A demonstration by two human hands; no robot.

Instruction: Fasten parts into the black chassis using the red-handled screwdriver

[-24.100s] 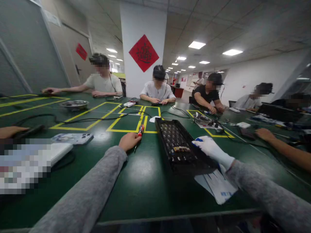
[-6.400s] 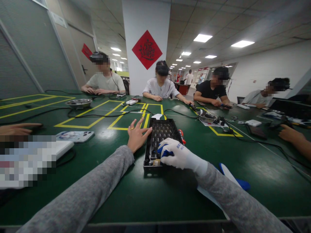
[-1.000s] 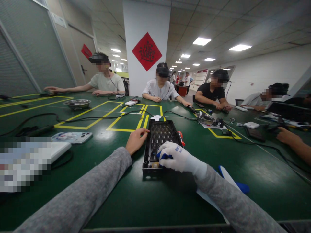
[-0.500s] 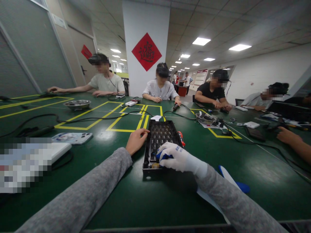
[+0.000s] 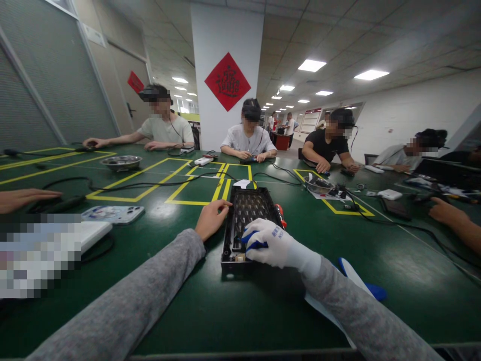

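Note:
A black open case (image 5: pixel 250 206) with rows of small metal bits lies lengthwise on the green table in front of me. My left hand (image 5: pixel 213 218), bare, grips the case's left rim with its fingers bent. Over the near end of the case is my right hand (image 5: pixel 266 241), in a white glove with blue fingertips. Its fingers curl down into the case, closed on something that the glove hides. A small tan piece (image 5: pixel 239 257) shows in the near-left corner. Against the case's right side lies a red object (image 5: pixel 280 214), partly hidden.
Another white-and-blue glove (image 5: pixel 358 281) lies by my right forearm. At left are a phone (image 5: pixel 113 214) and a black cable (image 5: pixel 124 186). Metal bowls (image 5: pixel 121 163) stand farther off. Several people sit around the table; a person's hand (image 5: pixel 28 199) reaches in at far left.
My right hand has shifted very slightly, still over the case's near end. Another person's hand has come in at far left. The person opposite has moved their hands together.

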